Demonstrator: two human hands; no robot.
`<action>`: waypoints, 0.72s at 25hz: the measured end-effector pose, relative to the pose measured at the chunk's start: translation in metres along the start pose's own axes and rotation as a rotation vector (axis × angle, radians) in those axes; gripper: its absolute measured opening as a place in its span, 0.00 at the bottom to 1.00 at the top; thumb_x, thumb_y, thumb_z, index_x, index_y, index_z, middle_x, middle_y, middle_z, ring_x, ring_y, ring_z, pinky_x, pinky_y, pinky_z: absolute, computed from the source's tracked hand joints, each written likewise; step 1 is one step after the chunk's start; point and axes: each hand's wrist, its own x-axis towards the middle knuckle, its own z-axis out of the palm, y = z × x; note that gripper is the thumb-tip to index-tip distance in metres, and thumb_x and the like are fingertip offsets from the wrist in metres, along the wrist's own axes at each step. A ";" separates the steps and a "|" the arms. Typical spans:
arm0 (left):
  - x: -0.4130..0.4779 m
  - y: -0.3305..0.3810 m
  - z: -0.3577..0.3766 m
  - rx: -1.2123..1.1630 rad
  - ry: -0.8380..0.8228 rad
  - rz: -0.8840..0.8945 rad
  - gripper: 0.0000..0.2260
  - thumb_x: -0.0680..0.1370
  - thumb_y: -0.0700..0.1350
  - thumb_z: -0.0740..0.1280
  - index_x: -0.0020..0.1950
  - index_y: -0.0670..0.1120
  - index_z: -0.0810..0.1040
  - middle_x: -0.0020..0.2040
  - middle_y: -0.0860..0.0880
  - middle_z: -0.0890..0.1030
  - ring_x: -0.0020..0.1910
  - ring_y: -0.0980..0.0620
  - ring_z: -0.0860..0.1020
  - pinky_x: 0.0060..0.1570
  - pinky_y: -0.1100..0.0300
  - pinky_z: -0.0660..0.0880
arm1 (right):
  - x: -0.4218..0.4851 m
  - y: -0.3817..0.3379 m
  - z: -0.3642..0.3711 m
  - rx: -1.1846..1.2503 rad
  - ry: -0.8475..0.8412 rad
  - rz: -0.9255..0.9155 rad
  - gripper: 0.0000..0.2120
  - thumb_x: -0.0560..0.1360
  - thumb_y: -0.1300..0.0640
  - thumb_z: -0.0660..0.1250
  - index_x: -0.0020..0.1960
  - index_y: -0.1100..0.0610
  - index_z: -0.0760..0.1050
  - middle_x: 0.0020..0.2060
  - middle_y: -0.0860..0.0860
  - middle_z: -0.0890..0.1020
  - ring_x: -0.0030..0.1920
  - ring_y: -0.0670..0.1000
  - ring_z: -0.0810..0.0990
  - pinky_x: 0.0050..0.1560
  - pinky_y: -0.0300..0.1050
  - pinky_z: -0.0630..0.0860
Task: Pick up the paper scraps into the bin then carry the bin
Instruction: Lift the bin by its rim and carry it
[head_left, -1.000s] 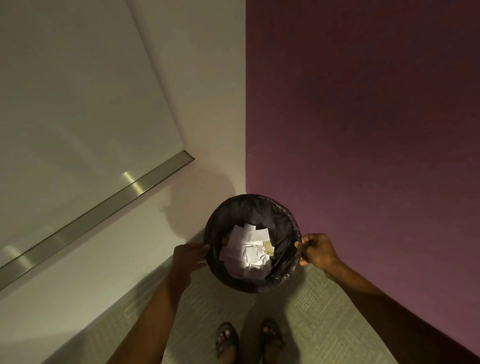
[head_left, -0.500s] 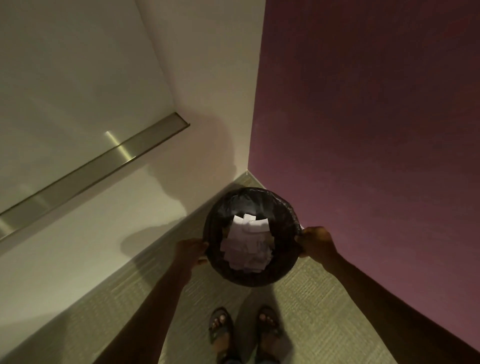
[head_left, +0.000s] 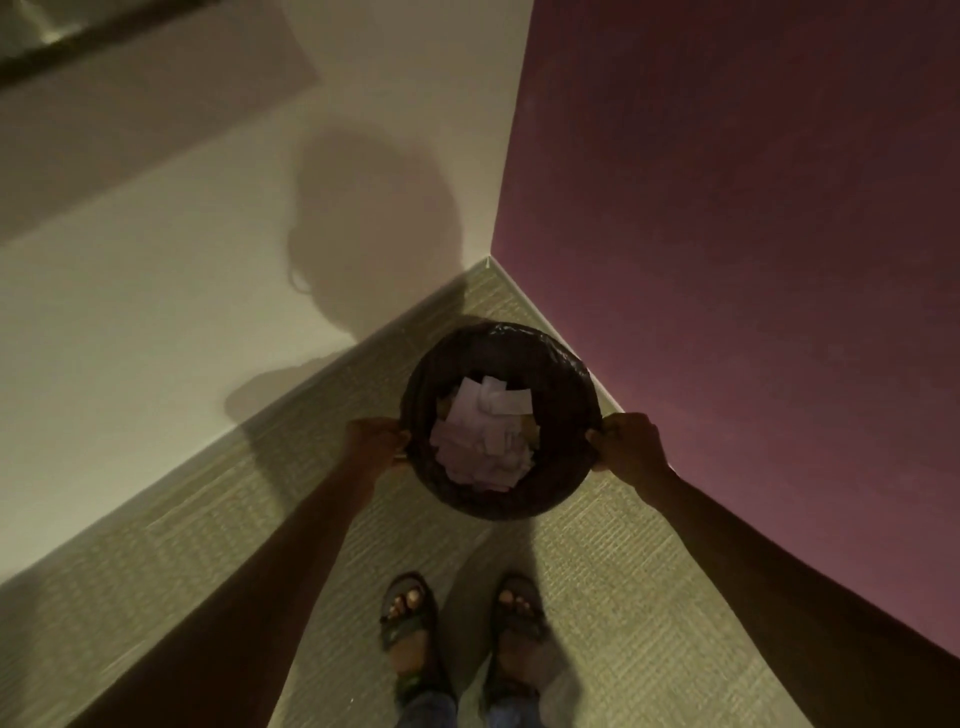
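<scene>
- Maroon wall fills my right side; cream wall runs along the left. They meet in a corner just beyond the bin.
- Carpet floor is a wedge between the two walls, narrowing toward the corner. Open room lies behind and to the left; ahead it closes off.
- Round bin, lined with a dark bag, sits in the middle of my view, near the corner, its right rim close to the maroon wall's base. I cannot tell whether it is touching the carpet or held just above it.
- Two sandalled feet stand below the bin, apart from it.
- Left hand is closed on the left rim; right hand is closed on the right rim, fingers wrapped.
- Paper scraps, white with a bit of yellow, lie piled inside the bin. No loose scraps show on the visible carpet.
- My read: the gathering is done and the carry is at or near its end. Little clearance on the right; any further move wants to go backward or left.
</scene>
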 end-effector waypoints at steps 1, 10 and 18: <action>0.014 -0.009 0.005 -0.008 -0.006 0.000 0.07 0.76 0.28 0.65 0.53 0.31 0.78 0.47 0.38 0.78 0.30 0.50 0.80 0.29 0.62 0.79 | 0.010 0.007 0.009 -0.038 0.014 -0.005 0.11 0.74 0.62 0.71 0.38 0.69 0.81 0.34 0.63 0.85 0.34 0.58 0.84 0.40 0.52 0.81; 0.105 -0.057 0.030 0.046 0.028 0.004 0.11 0.76 0.30 0.65 0.37 0.42 0.74 0.36 0.45 0.78 0.33 0.51 0.79 0.33 0.57 0.76 | 0.081 0.037 0.074 -0.189 0.024 -0.025 0.09 0.72 0.62 0.71 0.43 0.71 0.80 0.44 0.65 0.84 0.45 0.63 0.84 0.44 0.51 0.79; 0.125 -0.065 0.030 0.027 0.049 0.051 0.04 0.77 0.32 0.67 0.50 0.32 0.79 0.46 0.38 0.81 0.45 0.43 0.81 0.38 0.54 0.81 | 0.099 0.046 0.094 -0.144 0.060 -0.009 0.10 0.72 0.61 0.71 0.44 0.70 0.80 0.44 0.65 0.83 0.46 0.63 0.83 0.42 0.51 0.79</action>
